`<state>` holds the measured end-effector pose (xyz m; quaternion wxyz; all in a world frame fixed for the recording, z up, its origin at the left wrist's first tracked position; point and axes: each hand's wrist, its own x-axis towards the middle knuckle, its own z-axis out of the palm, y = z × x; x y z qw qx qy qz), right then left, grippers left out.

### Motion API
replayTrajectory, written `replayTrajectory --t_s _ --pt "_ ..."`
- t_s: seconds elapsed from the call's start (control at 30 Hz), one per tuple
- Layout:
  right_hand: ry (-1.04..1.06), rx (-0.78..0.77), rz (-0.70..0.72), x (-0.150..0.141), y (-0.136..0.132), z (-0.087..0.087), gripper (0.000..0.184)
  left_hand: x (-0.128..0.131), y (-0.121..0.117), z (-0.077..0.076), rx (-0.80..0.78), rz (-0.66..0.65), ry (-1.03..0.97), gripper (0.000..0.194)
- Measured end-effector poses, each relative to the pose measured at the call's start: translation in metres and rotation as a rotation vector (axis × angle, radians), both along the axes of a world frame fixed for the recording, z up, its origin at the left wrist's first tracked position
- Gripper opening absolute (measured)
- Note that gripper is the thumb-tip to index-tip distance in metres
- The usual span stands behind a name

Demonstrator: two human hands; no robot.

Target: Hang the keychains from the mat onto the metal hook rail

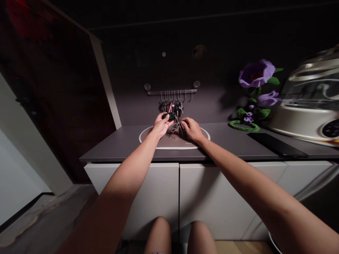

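Observation:
My left hand (159, 126) is closed on a dark key fob (168, 116) with green markings, the thumb lying across it. A bunch of keys (175, 127) hangs by the fob, between my two hands. On the other side, my right hand (193, 129) has its fingers curled in at the edge of the keys and seems to pinch one; the fingertips are small and partly hidden. Both hands are above a round-ended grey mat (169, 144) with a pale rim. Behind them, more keys (165, 106) hang from hooks on a clear rail (172, 92).
The mat lies on a dark grey counter (116, 148) over white cabinet doors (153, 197). To the right are a black phone-like slab (277, 144), purple craft flowers (257, 79) with a green ring base, and a cream appliance (299, 116) with a clear upper part.

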<state>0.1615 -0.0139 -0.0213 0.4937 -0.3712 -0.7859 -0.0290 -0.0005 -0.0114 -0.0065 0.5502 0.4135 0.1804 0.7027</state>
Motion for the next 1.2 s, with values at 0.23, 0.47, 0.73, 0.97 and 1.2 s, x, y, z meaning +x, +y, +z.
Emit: replayTrajectory --t_s 0.23,0.47,0.73,0.97,1.2 --pt "-0.005 0.026 0.036 -0.001 0.002 0.0 0.025 0.002 -0.003 0.002 0.009 -0.035 -0.026 0.017" --pt "0.016 0.029 0.066 -0.003 0.002 0.002 0.024 0.004 -0.009 0.006 0.007 -0.057 -0.029 0.014" --pt "0.12 -0.024 0.097 -0.004 -0.003 0.006 0.023 0.003 -0.008 0.007 0.017 -0.015 0.04 0.015" --pt "0.255 -0.049 0.133 -0.002 0.0 0.011 0.023 0.002 -0.003 0.004 0.025 0.024 0.022 0.017" --pt "0.321 -0.042 0.141 0.0 0.002 0.013 0.02 0.004 -0.002 0.001 -0.022 0.018 0.053 0.018"
